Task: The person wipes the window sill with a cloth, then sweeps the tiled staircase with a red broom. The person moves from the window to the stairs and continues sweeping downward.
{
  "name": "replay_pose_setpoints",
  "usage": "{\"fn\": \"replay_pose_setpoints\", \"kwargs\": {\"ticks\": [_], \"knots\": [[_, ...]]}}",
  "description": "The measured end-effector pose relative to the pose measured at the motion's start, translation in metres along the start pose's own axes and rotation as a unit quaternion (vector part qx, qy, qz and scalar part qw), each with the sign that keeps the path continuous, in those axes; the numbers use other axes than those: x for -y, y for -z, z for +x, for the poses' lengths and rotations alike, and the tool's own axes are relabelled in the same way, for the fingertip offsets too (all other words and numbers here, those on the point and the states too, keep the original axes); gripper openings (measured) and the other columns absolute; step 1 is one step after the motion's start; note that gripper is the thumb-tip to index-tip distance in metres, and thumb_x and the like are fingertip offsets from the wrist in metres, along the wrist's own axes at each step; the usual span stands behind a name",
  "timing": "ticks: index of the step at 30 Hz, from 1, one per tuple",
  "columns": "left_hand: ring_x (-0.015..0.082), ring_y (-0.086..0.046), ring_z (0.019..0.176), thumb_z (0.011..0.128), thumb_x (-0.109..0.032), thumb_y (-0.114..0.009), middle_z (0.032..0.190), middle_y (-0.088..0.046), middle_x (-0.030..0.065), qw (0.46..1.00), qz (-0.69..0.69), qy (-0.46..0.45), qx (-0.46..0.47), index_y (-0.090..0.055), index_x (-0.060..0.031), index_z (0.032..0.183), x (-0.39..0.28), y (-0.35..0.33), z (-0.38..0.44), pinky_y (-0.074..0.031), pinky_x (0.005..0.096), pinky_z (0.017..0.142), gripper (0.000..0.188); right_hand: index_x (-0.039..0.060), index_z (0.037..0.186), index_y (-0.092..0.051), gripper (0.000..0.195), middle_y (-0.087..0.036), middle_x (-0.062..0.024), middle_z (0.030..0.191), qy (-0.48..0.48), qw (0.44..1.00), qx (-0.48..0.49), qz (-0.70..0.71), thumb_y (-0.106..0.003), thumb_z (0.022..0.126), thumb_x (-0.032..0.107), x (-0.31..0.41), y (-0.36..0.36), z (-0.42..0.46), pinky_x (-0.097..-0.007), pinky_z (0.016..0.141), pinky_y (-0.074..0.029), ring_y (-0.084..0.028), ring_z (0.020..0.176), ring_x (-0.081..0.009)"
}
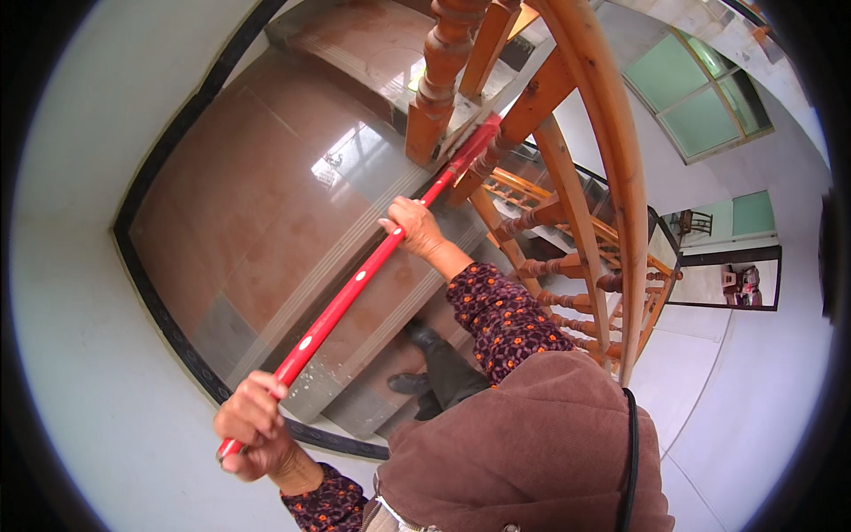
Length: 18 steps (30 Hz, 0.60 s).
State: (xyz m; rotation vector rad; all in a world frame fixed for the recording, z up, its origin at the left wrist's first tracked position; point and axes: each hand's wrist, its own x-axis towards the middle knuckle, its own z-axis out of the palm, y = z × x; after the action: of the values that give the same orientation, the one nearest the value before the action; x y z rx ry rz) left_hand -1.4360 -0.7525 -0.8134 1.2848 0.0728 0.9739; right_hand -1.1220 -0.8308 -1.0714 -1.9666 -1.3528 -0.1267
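A broom with a red, white-dotted handle runs diagonally across the view. My left hand is closed around the handle near its lower-left end. Farther up, my right hand grips the same handle, closer to the head. The red broom head is at the foot of the wooden balusters, by the edge of the stairs, and its tip is partly hidden by a post. Beneath the handle lie tiled stair steps with grooved grey edges. My dark shoes stand on a lower step.
A wooden handrail with turned balusters curves along the right. A brown tiled landing spreads at left, bordered by a black skirting and a white wall. Beyond the rail, the stairwell drops to a lower level.
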Motion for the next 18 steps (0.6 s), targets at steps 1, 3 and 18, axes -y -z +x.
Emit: {"fn": "replay_pose_setpoints", "kwargs": {"ticks": [1,3,18], "knots": [[0.0141,-0.038,0.050,0.093,-0.053,-0.058,0.053,-0.040,-0.0022,1.000,0.013,0.010,0.003,-0.038,-0.0149,0.059,-0.013,0.001,0.000,-0.044,0.0376,0.063,0.055,0.0074,0.075,-0.051,0.023,-0.052,-0.0120,0.078,-0.003,1.000,-0.011,0.007,-0.067,0.083,0.022,0.006,-0.003,-0.003,-0.0443,0.067,-0.046,-0.057,0.076,-0.0337],[0.0137,-0.039,0.045,0.092,-0.052,-0.060,0.049,-0.040,-0.0013,0.998,0.050,0.028,0.003,-0.038,-0.0138,0.057,-0.044,0.002,-0.003,-0.048,0.0384,0.059,0.057,0.0076,0.074,-0.052,0.020,-0.051,-0.0111,0.075,0.007,0.999,-0.012,0.041,-0.066,0.081,0.019,0.035,-0.013,-0.017,-0.0443,0.063,-0.045,-0.056,0.075,-0.0317],[0.0030,-0.049,0.056,0.100,-0.022,-0.056,0.061,-0.045,-0.0054,0.975,0.102,-0.121,0.156,-0.053,-0.0129,0.071,-0.344,0.098,-0.147,-0.052,0.0268,0.088,0.031,0.0061,0.081,-0.053,0.028,-0.054,-0.0157,0.081,0.139,0.858,0.326,0.371,-0.067,0.090,0.028,0.278,0.012,-0.077,-0.0485,0.058,-0.047,-0.059,0.072,-0.0389]]}}
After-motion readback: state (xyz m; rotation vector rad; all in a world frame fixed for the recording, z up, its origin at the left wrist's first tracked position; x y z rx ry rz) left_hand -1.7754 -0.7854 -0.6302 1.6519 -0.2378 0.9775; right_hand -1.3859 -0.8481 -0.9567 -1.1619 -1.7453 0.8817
